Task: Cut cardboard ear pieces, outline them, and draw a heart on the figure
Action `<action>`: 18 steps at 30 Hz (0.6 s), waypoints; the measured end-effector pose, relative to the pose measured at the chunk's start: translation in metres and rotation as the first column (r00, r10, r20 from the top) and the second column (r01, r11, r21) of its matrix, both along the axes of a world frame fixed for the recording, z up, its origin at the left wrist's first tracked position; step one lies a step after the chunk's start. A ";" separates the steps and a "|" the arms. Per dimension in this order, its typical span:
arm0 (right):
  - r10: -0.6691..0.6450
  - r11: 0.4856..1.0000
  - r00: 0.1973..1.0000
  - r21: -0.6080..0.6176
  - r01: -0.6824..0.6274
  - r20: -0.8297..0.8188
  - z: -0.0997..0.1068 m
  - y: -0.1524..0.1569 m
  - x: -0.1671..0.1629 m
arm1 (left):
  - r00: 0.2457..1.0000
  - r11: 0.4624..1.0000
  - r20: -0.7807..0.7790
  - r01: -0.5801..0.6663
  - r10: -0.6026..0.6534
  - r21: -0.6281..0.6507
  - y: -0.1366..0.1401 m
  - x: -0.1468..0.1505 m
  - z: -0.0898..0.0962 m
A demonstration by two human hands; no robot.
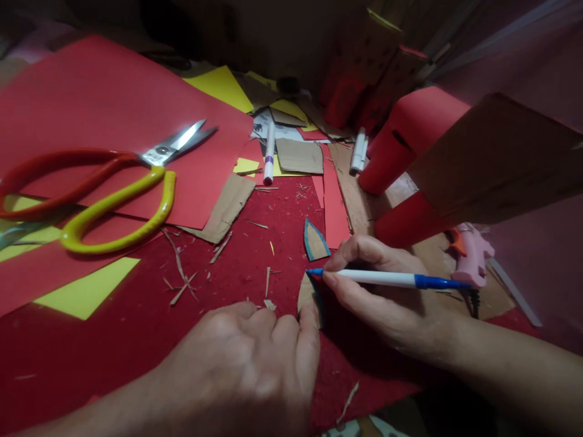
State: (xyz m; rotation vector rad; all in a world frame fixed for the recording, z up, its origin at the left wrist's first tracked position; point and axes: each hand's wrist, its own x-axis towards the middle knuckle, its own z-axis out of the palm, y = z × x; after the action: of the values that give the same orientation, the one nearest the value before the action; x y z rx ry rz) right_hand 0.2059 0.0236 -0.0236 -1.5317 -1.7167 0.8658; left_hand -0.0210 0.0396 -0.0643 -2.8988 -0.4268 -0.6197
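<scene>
From where I stand, the cardboard piece (306, 294) lies on the red cloth (237, 273), partly under the thumb of the left hand (255, 358). That hand's fingertips are hidden, so I cannot tell whether it pinches the piece or only presses it down. The right hand (387, 291) is clamped on a white-and-blue pen (382, 278), thumb and finger together near the nib, which is at the piece's upper end; contact is not certain.

Handling, in my judgement: very light, fairly stiff, not slippery, apt to skid on the cloth if left unheld. The tip would probably crease first; the broad lower part is the sounder hold (fresh ink, if wet, could smear under a thumb).

Appearance: plain brown, narrowing upward, a dark blue band down the right edge, the visible left edge bare. Just beyond it lies a pointed cutout (315, 241), brown with blue edging.
</scene>
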 end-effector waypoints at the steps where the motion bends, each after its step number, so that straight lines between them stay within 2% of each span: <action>1: -0.008 1.000 1.000 0.001 0.008 -0.005 0.000 0.000 0.000 | 1.000 1.000 -0.003 0.003 -0.003 0.001 0.000 0.000 0.000; 6: -0.019 0.999 0.999 0.038 0.021 -0.037 -0.003 -0.002 0.000 | 1.000 1.000 0.006 0.011 -0.011 -0.004 0.000 -0.002 -0.002; 11: -0.001 1.000 1.000 0.023 0.002 -0.023 -0.002 -0.002 0.001 | 1.000 0.999 -0.005 0.001 -0.001 -0.046 -0.001 0.001 -0.003; 18: -0.019 0.999 0.999 0.044 0.020 -0.039 -0.003 -0.001 -0.001 | 1.000 1.000 0.019 -0.005 0.005 -0.002 0.000 0.000 -0.002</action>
State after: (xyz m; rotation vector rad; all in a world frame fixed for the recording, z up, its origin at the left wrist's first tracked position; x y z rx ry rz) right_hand 0.2049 0.0222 -0.0268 -1.4909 -1.6801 0.8363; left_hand -0.0210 0.0399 -0.0665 -2.8954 -0.4370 -0.6464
